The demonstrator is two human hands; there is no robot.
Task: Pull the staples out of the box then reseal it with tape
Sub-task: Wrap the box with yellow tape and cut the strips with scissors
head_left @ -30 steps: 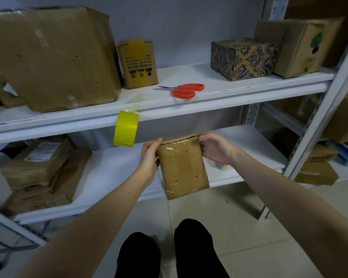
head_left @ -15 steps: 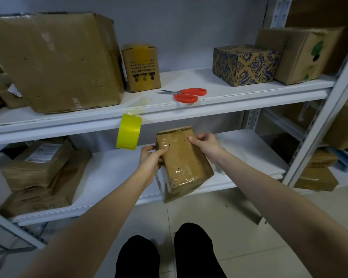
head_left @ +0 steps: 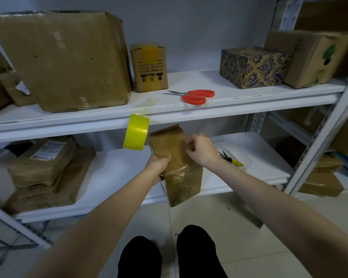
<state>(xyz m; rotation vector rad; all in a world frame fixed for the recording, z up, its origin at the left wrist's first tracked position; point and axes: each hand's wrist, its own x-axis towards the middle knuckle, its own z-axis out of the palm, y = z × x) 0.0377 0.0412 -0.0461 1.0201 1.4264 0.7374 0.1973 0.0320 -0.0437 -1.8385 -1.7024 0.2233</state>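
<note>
Midair box (head_left: 179,177): left hand (head_left: 158,163) grip wraps left edge; right hand (head_left: 201,149) pinches face; tape roll (head_left: 136,135) just beside.

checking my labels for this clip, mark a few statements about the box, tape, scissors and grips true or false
1. The left grip holds the small brown cardboard box. True.
2. The red-handled scissors lie in a drawer. False: they lie on the upper white shelf.
3. The yellow tape roll hangs at the upper shelf's front edge. True.
4. The right grip holds the scissors. False: it is on the box's upper right part.
</note>
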